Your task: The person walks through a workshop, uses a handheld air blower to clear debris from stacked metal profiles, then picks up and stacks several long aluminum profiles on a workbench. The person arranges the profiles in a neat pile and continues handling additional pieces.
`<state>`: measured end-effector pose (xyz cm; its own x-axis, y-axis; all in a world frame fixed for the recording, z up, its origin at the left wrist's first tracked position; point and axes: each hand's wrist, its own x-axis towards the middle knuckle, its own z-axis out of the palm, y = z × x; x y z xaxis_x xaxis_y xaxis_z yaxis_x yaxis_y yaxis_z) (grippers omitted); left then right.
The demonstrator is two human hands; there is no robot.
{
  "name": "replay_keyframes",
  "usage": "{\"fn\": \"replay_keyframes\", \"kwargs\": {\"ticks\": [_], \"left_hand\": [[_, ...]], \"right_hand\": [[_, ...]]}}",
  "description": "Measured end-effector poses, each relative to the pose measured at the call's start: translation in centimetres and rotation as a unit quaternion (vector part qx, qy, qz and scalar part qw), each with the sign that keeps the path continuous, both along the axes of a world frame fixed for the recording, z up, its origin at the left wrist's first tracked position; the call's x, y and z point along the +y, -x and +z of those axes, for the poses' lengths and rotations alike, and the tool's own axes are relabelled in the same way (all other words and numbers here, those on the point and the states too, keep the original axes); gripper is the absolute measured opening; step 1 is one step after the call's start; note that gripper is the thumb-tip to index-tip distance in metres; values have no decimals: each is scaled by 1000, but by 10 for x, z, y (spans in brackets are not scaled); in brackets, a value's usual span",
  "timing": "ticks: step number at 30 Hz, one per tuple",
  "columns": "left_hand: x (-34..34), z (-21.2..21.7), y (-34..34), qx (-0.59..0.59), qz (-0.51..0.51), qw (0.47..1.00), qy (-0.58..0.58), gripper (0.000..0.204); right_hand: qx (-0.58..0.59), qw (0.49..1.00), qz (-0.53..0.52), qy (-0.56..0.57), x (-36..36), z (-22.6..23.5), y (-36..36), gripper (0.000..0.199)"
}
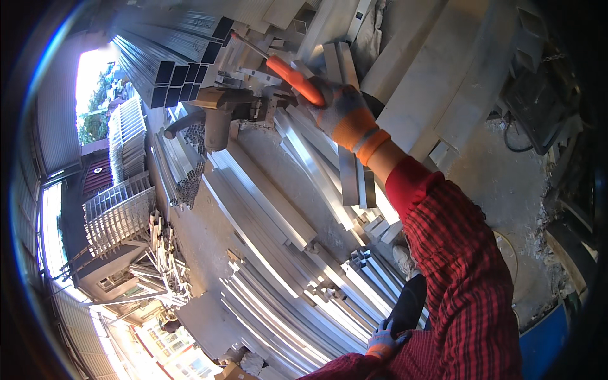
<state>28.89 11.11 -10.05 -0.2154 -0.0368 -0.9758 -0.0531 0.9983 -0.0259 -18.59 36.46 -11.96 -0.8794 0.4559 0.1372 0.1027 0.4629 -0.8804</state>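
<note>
My right hand [342, 114], in a grey and orange knit glove, is raised at upper centre. It is closed round the orange handle of a tool [291, 79] with a thin metal shaft that points to the upper left. The shaft's tip is close to the open ends of stacked rectangular metal tubes [180, 75], but I cannot tell whether they touch. Below the handle is a brown-grey metal machine part [221, 114]. My left hand [382, 342], gloved alike, is low down beside a dark rounded shape [408, 307]; its fingers are small and partly hidden.
Long silver metal profiles [266, 202] lie across the floor, with more bundles [304, 316] nearer me. Wide metal beams [437, 76] fill the upper right. Slatted metal frames [120, 209] stand at the left near a bright opening. A blue panel [544, 342] is at lower right.
</note>
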Motion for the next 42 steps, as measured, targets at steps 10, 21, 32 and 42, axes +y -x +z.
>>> {"fn": "replay_keyframes", "kwargs": {"ticks": [10, 21, 32, 42], "left_hand": [[-5, -19, 21, -35, 14, 999, -10, 84], [-1, -21, 27, -38, 30, 999, -2, 80], [0, -21, 25, -69, 47, 996, 5, 78], [-3, -23, 16, -31, 60, 998, -10, 69]], "right_hand": [[103, 984, 36, 138, 4, -8, -6, 29], [61, 992, 99, 46, -49, 4, 21, 31], [68, 977, 112, 169, -67, 4, 22, 36], [11, 979, 139, 148, -79, 18, -1, 28]]}}
